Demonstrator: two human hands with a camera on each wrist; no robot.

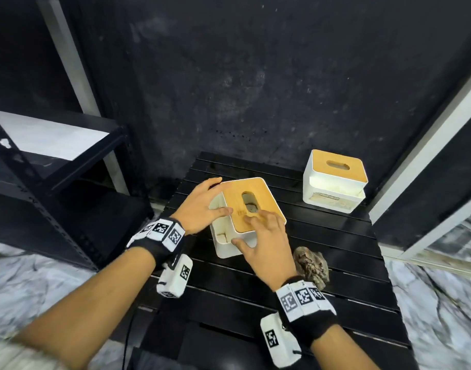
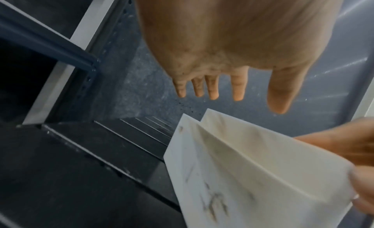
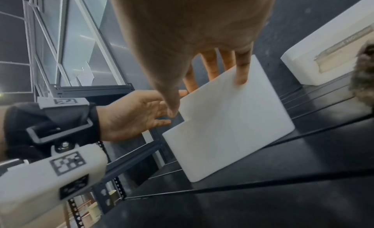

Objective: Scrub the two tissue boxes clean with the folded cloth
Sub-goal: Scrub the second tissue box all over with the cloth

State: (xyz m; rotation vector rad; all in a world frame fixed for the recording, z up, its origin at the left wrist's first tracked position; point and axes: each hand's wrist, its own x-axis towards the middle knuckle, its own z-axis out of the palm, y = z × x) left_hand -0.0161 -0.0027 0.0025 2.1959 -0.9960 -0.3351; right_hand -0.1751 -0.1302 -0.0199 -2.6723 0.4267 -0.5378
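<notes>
The near tissue box [image 1: 258,198], white with a bamboo lid, stands mid-table; dark smudges mark its wall [image 2: 214,204]. My left hand [image 1: 215,196] hovers at its left side with straight fingers [image 2: 238,89], the thumb touching the lid's edge. My right hand [image 1: 245,231] lies on the lid with straight, spread fingers [image 3: 242,71], its thumb against the front wall [image 3: 232,127]. The second tissue box [image 1: 335,180] stands at the back right, untouched. The crumpled brown cloth [image 1: 311,265] lies on the table just right of my right wrist, held by neither hand.
The black slatted table [image 1: 255,311] is small, with its edges close on every side. A black metal shelf rack [image 1: 55,156] stands to the left, a dark wall behind, and a white-framed glass panel [image 1: 442,145] to the right. Marbled floor surrounds the table.
</notes>
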